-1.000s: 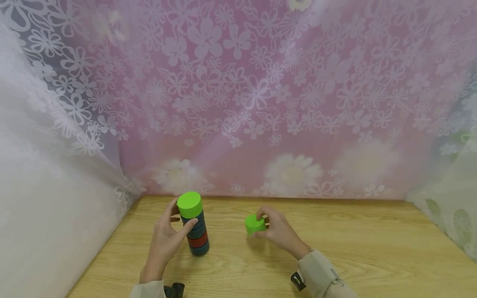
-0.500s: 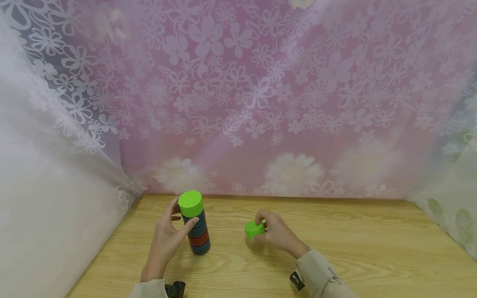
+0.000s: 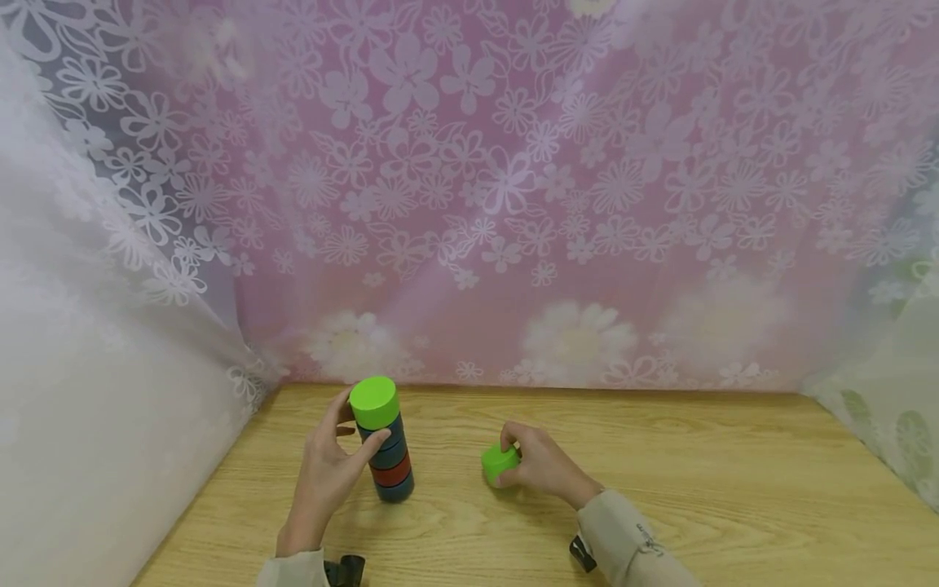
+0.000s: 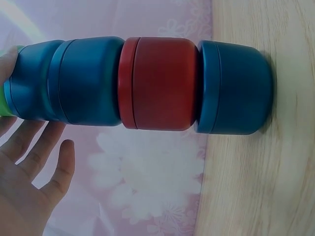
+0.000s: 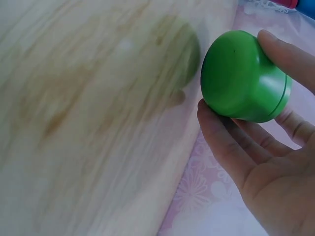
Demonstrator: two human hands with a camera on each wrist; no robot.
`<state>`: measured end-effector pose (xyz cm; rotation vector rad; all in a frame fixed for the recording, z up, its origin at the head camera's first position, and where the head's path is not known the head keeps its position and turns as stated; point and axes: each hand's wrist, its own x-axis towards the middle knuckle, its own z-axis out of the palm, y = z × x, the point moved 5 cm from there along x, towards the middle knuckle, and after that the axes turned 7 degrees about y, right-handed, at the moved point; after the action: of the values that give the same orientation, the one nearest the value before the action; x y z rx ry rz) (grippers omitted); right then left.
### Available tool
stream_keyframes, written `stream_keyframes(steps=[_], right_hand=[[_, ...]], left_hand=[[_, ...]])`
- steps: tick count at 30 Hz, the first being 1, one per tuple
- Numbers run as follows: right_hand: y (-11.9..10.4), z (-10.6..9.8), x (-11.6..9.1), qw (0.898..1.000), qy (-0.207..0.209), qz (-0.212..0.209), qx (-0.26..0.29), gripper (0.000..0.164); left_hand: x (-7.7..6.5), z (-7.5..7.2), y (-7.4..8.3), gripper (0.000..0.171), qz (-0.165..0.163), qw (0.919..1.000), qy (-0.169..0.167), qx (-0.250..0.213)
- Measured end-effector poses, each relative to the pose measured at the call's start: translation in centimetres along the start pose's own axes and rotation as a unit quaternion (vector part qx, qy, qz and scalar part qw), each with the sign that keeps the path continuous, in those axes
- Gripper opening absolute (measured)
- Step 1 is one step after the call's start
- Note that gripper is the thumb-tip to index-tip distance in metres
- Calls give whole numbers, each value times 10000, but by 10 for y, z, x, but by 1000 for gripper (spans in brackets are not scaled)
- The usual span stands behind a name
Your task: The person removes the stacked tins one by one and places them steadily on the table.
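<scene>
A stack of small round lidded tins stands upright on the wooden table at left. Its top tin is green; below come blue tins, a red tin and a blue bottom tin. My left hand grips the upper part of the stack, thumb in front and fingers behind. To the right, my right hand holds a separate green tin between thumb and fingers. In the right wrist view this green tin is close to the tabletop; I cannot tell whether it touches.
The wood-grain table runs back to a pink floral curtain. White sheer cloth hangs along the left side, and pale cloth along the right. Dark wrist-worn devices show below the sleeves.
My right hand has moved slightly toward me with its green tin, which now appears lower in the head view. The left hand and the stack have stayed almost still.
</scene>
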<state>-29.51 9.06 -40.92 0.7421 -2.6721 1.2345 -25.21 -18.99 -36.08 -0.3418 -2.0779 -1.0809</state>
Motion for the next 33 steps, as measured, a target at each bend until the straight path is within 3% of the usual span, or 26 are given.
stream_keyframes(steps=[12, 18, 24, 33], right_hand=[[0, 5, 1, 9998, 22, 58, -192, 39], [-3, 5, 0, 9998, 17, -34, -210, 35], [-6, -8, 2, 9996, 208, 211, 10, 31], [-37, -15, 16, 9924, 894, -454, 713, 32]], left_hand=[[1, 0, 2, 73, -19, 10000, -27, -30], [0, 2, 2, 72, -128, 9995, -198, -201], [0, 6, 4, 72, -287, 9986, -325, -302], [-1, 6, 0, 76, -404, 9979, -418, -272]])
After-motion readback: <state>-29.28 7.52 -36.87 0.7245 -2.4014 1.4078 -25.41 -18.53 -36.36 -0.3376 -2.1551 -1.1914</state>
